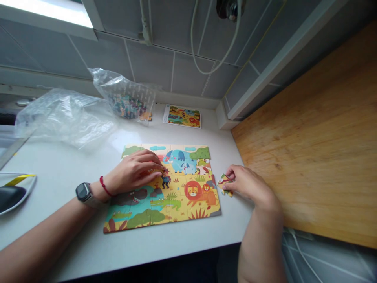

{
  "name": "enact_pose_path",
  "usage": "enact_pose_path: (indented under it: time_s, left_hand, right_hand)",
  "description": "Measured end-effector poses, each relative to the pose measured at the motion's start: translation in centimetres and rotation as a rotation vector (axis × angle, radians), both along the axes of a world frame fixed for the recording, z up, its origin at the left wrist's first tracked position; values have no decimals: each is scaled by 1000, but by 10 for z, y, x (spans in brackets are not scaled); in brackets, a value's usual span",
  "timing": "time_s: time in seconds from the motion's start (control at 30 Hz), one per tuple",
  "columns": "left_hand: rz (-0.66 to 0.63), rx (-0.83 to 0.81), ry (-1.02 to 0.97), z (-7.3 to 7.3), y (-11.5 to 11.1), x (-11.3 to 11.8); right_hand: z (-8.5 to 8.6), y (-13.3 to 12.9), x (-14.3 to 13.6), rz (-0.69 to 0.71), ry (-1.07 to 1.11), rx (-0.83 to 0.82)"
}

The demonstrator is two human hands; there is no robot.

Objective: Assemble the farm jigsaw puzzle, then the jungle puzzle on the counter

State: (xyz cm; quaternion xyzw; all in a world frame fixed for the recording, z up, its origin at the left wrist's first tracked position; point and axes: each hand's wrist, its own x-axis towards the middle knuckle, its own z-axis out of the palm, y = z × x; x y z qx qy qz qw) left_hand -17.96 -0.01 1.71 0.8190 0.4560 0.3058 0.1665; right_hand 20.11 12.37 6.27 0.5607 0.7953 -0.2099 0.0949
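A jigsaw puzzle point(176, 192) with an elephant, lions, a crocodile and a hippo lies on the white table. My left hand point(138, 169) rests on its upper left part, fingers slightly bent and thumb apart, covering some of the picture. Just off the puzzle's right edge, my right hand point(244, 182) pinches a loose puzzle piece point(223, 181) between thumb and fingers. At least one more yellowish piece point(228, 193) shows under that hand, partly hidden. The puzzle's right edge has a notch near the upper lion.
Behind the puzzle lies a small reference picture card point(184, 116). A clear bag of puzzle pieces point(129, 104) and a crumpled plastic bag point(67, 118) are at the back left. A wooden panel point(309, 137) borders the right side; a dark object point(11, 197) sits at far left.
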Motion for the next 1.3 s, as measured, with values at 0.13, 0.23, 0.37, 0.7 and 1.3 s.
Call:
enact_pose_path:
  time_s: [0.13,0.23,0.37,0.7,1.3]
  left_hand:
    - [-1,7,-18,1,0,0]
    - [6,6,-25,2,0,1]
    - [4,8,-26,3,0,2]
    - [16,-7,2,0,0,2]
    - [21,-9,-47,-2,-2,5]
  right_hand:
    - [2,0,-2,2,-1,15]
    - [4,2,-3,-8,86,-53]
    - [9,9,-1,-15,284,-146]
    - [4,23,-18,-290,883,-83]
    - [-38,22,-51,-254,703,-206]
